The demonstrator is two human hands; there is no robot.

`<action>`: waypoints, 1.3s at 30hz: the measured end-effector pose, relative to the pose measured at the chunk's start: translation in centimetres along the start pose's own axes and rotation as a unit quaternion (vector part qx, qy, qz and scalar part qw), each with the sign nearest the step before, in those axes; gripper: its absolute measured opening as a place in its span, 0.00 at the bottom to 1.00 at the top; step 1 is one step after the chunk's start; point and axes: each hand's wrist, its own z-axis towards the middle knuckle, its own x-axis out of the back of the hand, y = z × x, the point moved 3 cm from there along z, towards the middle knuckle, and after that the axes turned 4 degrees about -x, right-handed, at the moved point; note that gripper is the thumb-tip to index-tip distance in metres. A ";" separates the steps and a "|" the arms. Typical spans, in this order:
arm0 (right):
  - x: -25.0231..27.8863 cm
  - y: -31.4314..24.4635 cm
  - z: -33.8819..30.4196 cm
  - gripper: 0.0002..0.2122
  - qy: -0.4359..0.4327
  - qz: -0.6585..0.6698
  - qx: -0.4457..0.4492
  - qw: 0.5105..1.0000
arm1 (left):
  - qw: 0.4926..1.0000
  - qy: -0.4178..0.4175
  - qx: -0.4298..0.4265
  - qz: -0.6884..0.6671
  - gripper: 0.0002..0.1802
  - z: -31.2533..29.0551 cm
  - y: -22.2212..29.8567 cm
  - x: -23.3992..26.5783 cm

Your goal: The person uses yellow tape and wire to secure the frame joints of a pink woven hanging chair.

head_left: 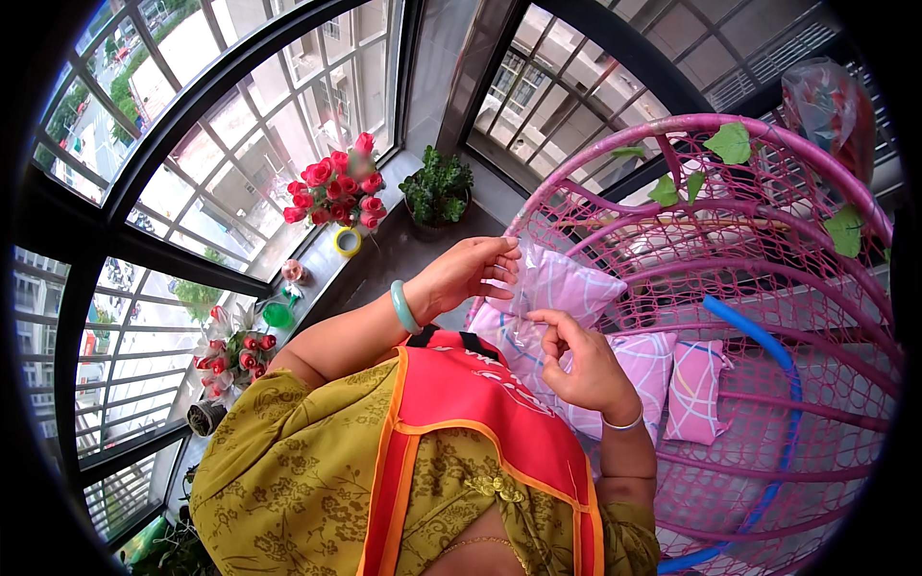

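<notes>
A crinkled strip of clear plastic film point(525, 286) hangs between my two hands, in front of the pink patterned cushions point(579, 288). My left hand point(468, 274), with a pale green bangle point(403, 307) at its wrist, pinches the strip's upper part between thumb and fingertips. Lower and to the right, my right hand point(584, 365) has thumb and forefinger closed at the strip's lower end. A thin silvery bracelet point(624, 420) circles that wrist. What the strip belongs to cannot be made out.
A pink woven hanging chair point(768, 365) with a blue tube point(754, 331) and green leaves point(728, 144) fills the right. Red roses point(336, 182), a potted plant point(435, 190), a yellow tape roll point(348, 242) and a green bottle point(279, 314) stand along the windowsill.
</notes>
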 end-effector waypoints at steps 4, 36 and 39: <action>0.0 0.2 -0.1 0.22 0.010 0.007 -0.010 1.000 | 0.998 0.019 -0.050 0.024 0.05 0.8 0.2 0.4; 1.7 6.9 -2.9 0.13 -0.032 0.636 -0.007 0.771 | 0.974 -0.042 -0.221 -0.013 0.07 -1.2 -0.3 -3.6; 2.0 7.4 -3.4 0.12 -0.017 0.650 0.005 0.760 | 0.976 -0.073 -0.206 -0.015 0.06 -1.6 -0.3 -4.4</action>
